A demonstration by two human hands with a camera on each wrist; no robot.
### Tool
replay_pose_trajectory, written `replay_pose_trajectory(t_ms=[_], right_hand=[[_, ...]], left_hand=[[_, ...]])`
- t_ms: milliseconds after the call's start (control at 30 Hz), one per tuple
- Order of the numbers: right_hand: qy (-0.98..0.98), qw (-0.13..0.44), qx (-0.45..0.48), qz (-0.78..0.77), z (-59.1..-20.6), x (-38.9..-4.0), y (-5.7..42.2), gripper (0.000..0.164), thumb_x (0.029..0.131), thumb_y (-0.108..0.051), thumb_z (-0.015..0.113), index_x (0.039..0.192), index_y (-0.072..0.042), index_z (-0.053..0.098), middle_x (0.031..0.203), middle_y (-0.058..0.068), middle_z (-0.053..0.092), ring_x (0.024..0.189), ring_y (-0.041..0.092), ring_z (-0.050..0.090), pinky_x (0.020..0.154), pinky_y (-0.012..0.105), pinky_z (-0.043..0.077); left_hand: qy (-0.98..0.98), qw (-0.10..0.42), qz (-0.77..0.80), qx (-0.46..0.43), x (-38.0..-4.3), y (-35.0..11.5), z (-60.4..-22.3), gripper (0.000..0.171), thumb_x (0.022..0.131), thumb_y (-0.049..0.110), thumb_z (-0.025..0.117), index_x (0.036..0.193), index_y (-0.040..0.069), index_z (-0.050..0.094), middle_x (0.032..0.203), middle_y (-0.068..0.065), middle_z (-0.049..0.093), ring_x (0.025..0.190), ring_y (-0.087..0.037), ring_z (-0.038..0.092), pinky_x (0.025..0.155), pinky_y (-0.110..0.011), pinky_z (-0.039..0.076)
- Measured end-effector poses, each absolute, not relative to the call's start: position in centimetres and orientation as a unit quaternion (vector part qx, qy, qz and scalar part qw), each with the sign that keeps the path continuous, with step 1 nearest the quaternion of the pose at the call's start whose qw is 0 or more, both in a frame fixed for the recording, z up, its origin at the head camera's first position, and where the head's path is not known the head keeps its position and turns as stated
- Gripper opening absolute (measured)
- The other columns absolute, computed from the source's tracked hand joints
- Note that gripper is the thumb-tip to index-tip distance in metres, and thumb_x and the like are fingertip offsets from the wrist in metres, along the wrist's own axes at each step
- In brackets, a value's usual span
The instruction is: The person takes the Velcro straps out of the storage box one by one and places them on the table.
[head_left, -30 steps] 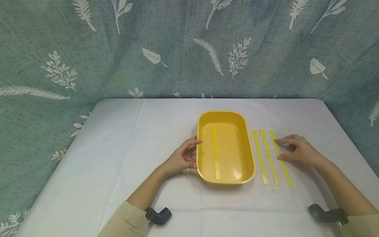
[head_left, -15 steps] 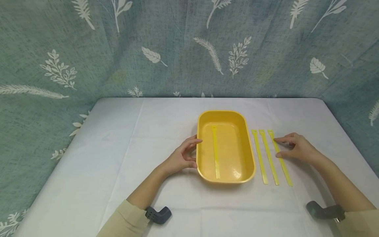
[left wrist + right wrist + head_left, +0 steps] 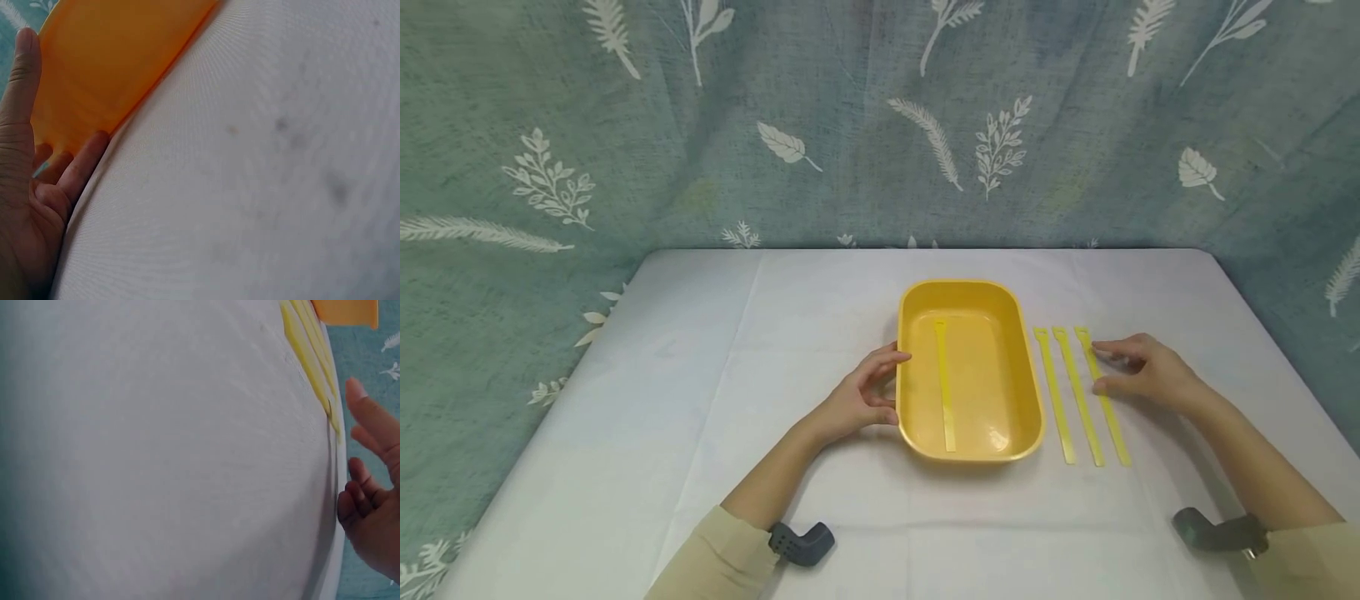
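Note:
A yellow rectangular plastic basin (image 3: pixel 988 375) stands on the table with one flat yellow strip (image 3: pixel 945 392) lying lengthwise inside. My left hand (image 3: pixel 859 396) rests against its left wall, one fingertip just over the rim and the thumb lower down. In the left wrist view, the fingers lie along the wall of the basin (image 3: pixel 125 56). Three more strips, each with a wider, holed end, lie side by side to the right of the basin. My right hand (image 3: pixel 1153 375) touches the rightmost strip (image 3: pixel 1111 421) with forefinger and thumb; that strip lies flat on the cloth.
A white cloth (image 3: pixel 790 317) covers the table. Behind it hangs a blue-green curtain (image 3: pixel 850 167) with white leaf prints. Dark curved devices (image 3: pixel 802 546) are worn at both wrists.
My right hand has shifted a little to the left, and the rightmost strip has moved with it, closer to the middle one. The left hand and basin stay put.

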State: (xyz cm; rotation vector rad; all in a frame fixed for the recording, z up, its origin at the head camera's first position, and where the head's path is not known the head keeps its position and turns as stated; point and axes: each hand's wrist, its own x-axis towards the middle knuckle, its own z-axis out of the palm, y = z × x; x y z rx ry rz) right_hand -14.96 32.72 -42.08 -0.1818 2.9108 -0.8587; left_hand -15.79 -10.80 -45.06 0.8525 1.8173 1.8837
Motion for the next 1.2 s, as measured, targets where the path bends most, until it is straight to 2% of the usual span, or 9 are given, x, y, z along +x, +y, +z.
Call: replay_pose_trajectory(t_ms=[233,500,767,1000,1200], right_hand=[[0.943,0.053,-0.057,-0.324,-40.5,-15.2,32.5,0.07,0.076,-0.035,0.079,0.134,-0.005,0.053,0.111,0.017,0.051,0.087,0.02,0.04,0.062,0.019,0.039],[0.914,0.047,-0.067,-0.398,-37.9,-15.9,31.8,0.063,0.084,-0.024,0.074,0.138,-0.007,0.047,0.114,0.012,0.047,0.087,0.008,0.048,0.071,0.007,0.045],[0.904,0.044,-0.079,-0.417,-35.9,-17.0,30.8,0.063,0.085,-0.022,0.073,0.14,-0.012,0.046,0.112,0.004,0.047,0.088,0.008,0.05,0.072,0.007,0.047],[0.908,0.038,-0.055,-0.413,-34.4,-17.9,28.7,0.066,0.081,-0.025,0.077,0.139,-0.016,0.048,0.114,0.002,0.05,0.089,0.008,0.051,0.071,0.012,0.048],[0.899,0.028,-0.075,-0.431,-33.2,-18.7,26.8,0.063,0.081,-0.022,0.077,0.138,-0.019,0.049,0.118,0.0,0.052,0.096,0.011,0.051,0.073,0.013,0.048]], left_hand=[[0.648,0.196,0.67,0.305,-15.9,-10.9,-45.2,0.095,0.065,0.039,0.079,0.142,0.004,0.034,0.158,-0.012,0.004,0.142,-0.038,0.02,0.09,-0.038,0.054],[0.652,0.197,0.666,0.305,-15.9,-10.8,-45.1,0.095,0.065,0.04,0.079,0.142,0.005,0.034,0.158,-0.011,0.005,0.142,-0.036,0.02,0.09,-0.037,0.054],[0.652,0.197,0.667,0.301,-15.7,-11.0,-45.2,0.096,0.065,0.043,0.078,0.142,0.005,0.034,0.158,-0.011,0.005,0.142,-0.037,0.02,0.09,-0.037,0.054],[0.646,0.201,0.67,0.306,-15.8,-11.0,-45.2,0.095,0.066,0.042,0.078,0.142,0.005,0.034,0.158,-0.012,0.004,0.141,-0.038,0.022,0.09,-0.037,0.054],[0.645,0.197,0.668,0.313,-15.9,-11.1,-45.3,0.095,0.067,0.042,0.078,0.142,0.005,0.034,0.158,-0.012,0.004,0.141,-0.037,0.021,0.09,-0.037,0.054]])
